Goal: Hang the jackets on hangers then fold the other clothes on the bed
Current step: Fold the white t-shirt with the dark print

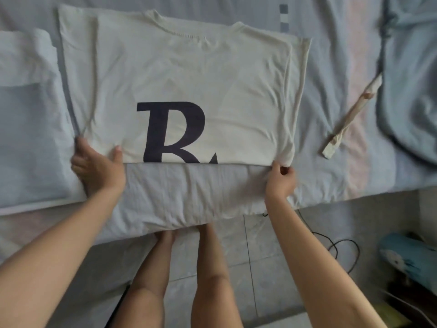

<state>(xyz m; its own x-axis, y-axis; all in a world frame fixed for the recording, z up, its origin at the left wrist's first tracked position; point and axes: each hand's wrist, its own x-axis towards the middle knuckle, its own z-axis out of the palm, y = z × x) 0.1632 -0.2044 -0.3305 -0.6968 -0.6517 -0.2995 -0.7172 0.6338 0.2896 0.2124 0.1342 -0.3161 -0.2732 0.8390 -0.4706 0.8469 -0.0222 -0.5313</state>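
1. Cream fabric, a T-shirt [179,74] printed with a dark letter R, is spread flat on the bed [331,162], with the collar at the far side and both side edges turned inward.
2. Its near left corner is gripped by the left hand [98,169]: the thumb is laid on top and the fingers are curled round the edge.
3. Its near right corner is pinched by the right hand [281,181], the fingers curled on the cloth.
4. The shirt lies directly beyond both hands, stretched between them.
5. A folded pale blue garment [28,129] is seen just left of the shirt; a cream strip [350,119] lies to the right, apart from it.
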